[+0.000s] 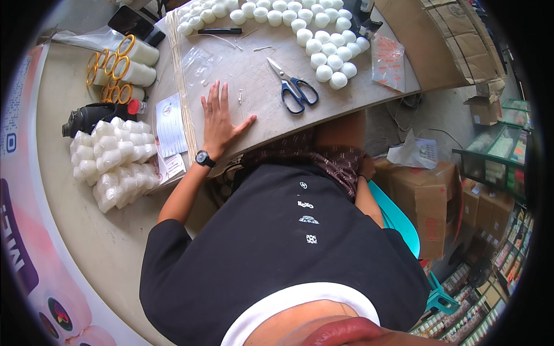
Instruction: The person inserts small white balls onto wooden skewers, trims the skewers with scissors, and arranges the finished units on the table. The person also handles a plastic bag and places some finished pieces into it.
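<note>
My left hand (220,122) lies flat on the grey tabletop (254,124), fingers spread, holding nothing; a black watch is on its wrist. To its right rests a pair of scissors (297,89) with dark blue handles, blades slightly apart. Short white wick-like bits (240,97) lie between hand and scissors. Beyond the fingertips is a clear plastic piece (199,64). Many small white rounded pieces (324,55) stand grouped along the far side. My right hand (367,167) hangs low beside my thigh, near the turquoise chair (395,222); its fingers are hidden.
Pale cords (180,75) run across the table's left part, near a printed sheet (171,128). Further left are wrapped white packs (118,153), a black bottle (92,119) and white rolls with gold rings (138,75). A black pen-like tool (220,31) lies far back. Cardboard boxes (412,193) stand right.
</note>
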Tool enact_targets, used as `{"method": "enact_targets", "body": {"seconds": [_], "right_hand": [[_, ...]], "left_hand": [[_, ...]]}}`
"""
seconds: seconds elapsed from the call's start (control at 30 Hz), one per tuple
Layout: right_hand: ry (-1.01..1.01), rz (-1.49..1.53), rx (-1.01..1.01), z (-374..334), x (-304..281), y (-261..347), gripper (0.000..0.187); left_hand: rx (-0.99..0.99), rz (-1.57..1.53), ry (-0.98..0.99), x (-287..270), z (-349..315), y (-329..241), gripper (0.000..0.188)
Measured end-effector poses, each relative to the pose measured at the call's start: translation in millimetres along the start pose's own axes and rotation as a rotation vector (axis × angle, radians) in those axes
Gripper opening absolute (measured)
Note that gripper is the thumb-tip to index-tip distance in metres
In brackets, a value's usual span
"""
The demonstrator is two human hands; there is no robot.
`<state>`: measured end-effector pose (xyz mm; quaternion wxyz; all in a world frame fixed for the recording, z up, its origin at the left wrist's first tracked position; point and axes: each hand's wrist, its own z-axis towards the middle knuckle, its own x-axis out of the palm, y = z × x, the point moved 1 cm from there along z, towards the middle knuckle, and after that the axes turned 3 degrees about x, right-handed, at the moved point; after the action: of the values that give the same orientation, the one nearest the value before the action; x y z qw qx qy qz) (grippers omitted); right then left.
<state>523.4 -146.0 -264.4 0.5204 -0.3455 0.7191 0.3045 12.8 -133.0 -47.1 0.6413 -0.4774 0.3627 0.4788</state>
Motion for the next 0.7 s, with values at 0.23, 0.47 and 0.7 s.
{"method": "enact_targets", "body": {"seconds": [0.23, 0.47, 0.7], "right_hand": [[0.019, 0.054, 0.003, -5.9, -6.4, 4.6, 0.048], [0.006, 0.041, 0.011, -3.9, -1.5, 1.7, 0.051], [0.021, 0.058, 0.000, -7.1, -12.9, 7.2, 0.052]], "left_hand": [[-0.094, -0.332, 0.017, -3.9, 7.4, -6.8, 0.044], [-0.034, -0.455, -0.139, 18.4, 56.2, -12.9, 0.021], [-0.010, -0.359, -0.270, 58.0, 163.7, 36.6, 0.021]]}}
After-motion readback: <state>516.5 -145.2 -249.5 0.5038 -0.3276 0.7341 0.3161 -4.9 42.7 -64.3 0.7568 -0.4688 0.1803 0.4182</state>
